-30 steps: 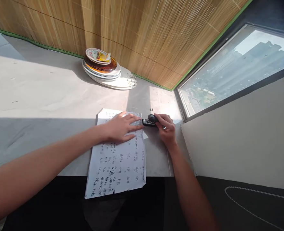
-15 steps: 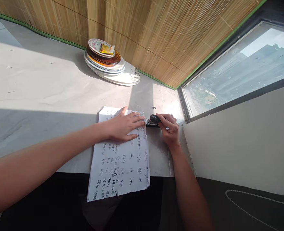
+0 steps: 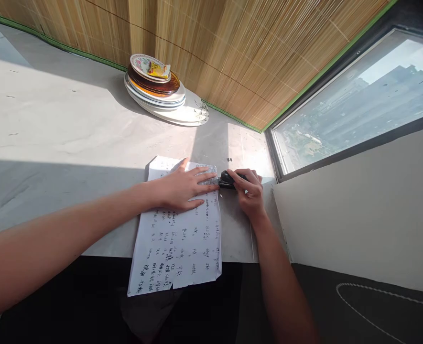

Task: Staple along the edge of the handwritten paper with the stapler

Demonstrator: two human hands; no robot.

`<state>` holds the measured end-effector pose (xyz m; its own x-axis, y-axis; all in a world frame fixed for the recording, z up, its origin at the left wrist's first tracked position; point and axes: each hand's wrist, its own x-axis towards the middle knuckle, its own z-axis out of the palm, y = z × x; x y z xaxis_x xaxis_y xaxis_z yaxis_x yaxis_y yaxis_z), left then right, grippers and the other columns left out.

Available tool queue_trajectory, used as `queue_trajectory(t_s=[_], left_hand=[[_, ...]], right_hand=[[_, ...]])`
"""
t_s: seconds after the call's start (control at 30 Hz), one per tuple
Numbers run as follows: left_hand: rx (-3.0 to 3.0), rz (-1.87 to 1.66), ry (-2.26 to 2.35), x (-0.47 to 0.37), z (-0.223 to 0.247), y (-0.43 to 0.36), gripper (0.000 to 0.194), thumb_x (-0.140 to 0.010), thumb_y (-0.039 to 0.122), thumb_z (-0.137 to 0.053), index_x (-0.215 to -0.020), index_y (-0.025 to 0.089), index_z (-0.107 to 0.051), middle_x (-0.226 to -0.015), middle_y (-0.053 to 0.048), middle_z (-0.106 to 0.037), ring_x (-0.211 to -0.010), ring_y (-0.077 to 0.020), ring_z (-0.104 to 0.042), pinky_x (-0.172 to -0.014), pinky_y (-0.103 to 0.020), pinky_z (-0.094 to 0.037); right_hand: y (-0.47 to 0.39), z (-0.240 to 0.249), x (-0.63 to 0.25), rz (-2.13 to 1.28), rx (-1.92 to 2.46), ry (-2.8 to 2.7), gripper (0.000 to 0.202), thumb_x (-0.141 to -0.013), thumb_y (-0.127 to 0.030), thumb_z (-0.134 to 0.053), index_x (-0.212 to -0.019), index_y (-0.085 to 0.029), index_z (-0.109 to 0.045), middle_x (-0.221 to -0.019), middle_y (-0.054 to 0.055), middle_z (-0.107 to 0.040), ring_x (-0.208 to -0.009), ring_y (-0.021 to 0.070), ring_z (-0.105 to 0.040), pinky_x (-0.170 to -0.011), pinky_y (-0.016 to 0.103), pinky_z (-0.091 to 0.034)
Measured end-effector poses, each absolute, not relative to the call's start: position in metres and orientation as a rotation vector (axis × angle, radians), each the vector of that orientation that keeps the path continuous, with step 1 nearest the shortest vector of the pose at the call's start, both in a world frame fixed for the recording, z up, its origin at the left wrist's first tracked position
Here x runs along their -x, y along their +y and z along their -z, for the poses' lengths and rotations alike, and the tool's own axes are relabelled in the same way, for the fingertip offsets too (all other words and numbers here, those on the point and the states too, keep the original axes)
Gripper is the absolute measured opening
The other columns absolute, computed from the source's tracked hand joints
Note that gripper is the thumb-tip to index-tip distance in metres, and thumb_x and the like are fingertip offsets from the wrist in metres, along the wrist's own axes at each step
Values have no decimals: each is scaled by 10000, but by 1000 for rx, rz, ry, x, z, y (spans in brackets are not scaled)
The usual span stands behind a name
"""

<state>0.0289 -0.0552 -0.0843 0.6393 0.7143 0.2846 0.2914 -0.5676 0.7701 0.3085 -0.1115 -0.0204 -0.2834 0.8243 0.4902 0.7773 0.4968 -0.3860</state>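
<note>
Sheets of white paper (image 3: 182, 253) with handwriting lie on the grey table and hang over its front edge. My left hand (image 3: 182, 188) rests flat on their upper part, fingers spread and pointing right. A black stapler (image 3: 228, 179) stands at the right edge of the paper, close to my left fingertips. My right hand (image 3: 250, 190) is wrapped round the stapler from the right, with fingers on its upper arm. Whether its jaws overlap the paper is too small to tell.
A stack of plates (image 3: 154, 91) with a yellow packet (image 3: 158, 70) on top stands at the back by a bamboo blind (image 3: 233, 52). Two tiny dark pieces (image 3: 229, 159) lie behind the stapler. A window (image 3: 358, 100) and white wall (image 3: 358, 205) are on the right.
The stapler's upper arm has come down and lies flatter under my right hand. My left hand stays flat on the paper, almost unmoved.
</note>
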Motion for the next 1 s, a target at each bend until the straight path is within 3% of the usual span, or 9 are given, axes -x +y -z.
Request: queue_trajectory(t_s=[0.17,0.4,1.0], left_hand=[[-2314,-661,751,-28,54,-63,610,-851,573,-765,-1419,375,-664,-1552,-61,-606,-1512,-435,-436,-1221,-625,-347],[-2700,-255,701,-26,21,-72,626,-1011,476,-542,-1628,432,-442,-1760,5,-346,-1623,-378,-273,-1304,-651,-158],[-2746,-299,709,-27,26,-72,637,-1013,501,-555,-1635,451,-431,-1743,13,-381,-1611,-390,-299,-1296,-656,-190]], right_hand=[[-113,19,-306,-25,1329,-2124,454,-1052,-195,-517,-1382,-427,-727,-1163,41,-721,-1027,256,-620,-1011,497,-414],[-113,19,-306,48,1360,-2146,443,-1044,-176,-528,-1346,-417,-743,-1170,17,-727,-1020,227,-636,-984,451,-411],[-114,19,-303,108,1438,-2176,476,-1022,-156,-513,-1354,-411,-738,-1155,24,-716,-1035,240,-629,-984,446,-401]])
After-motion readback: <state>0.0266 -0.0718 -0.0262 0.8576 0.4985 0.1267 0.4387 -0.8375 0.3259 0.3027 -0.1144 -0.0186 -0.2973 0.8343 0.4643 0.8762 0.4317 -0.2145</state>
